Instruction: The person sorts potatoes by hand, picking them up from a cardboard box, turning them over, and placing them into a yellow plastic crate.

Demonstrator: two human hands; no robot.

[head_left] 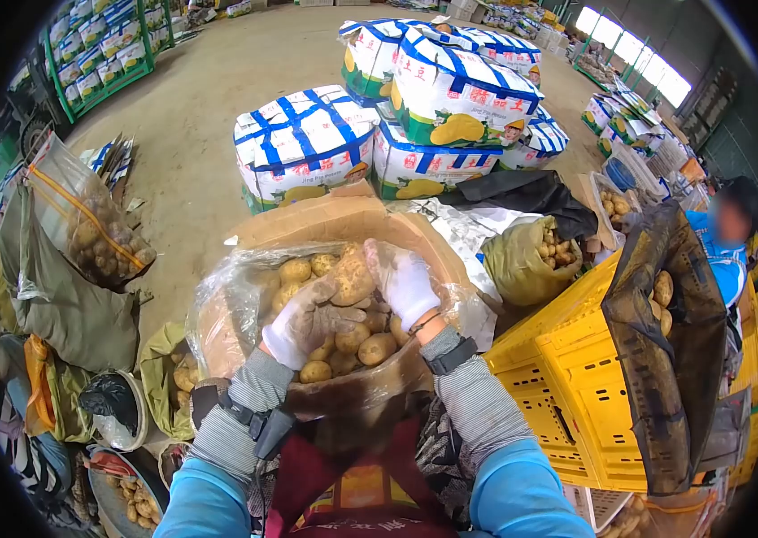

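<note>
Both my hands wear white gloves with soiled fingers, above an open cardboard box (307,220) lined with clear plastic (222,287). A large potato (352,280) is held between them. My left hand (312,321) has its fingers closed against the potato's lower left side. On the other side, my right hand (404,285) grips its upper right edge with thumb and fingers. Several loose potatoes (377,348) lie in the box beneath and around my hands, some hidden by them.
Printed, taped cartons (307,143) are stacked beyond the box. To the right stand a green sack of potatoes (522,264) and yellow crates (567,377), with a co-worker in blue (724,260) behind. A clear bag of potatoes (96,233) and a basin (132,493) are on the left.
</note>
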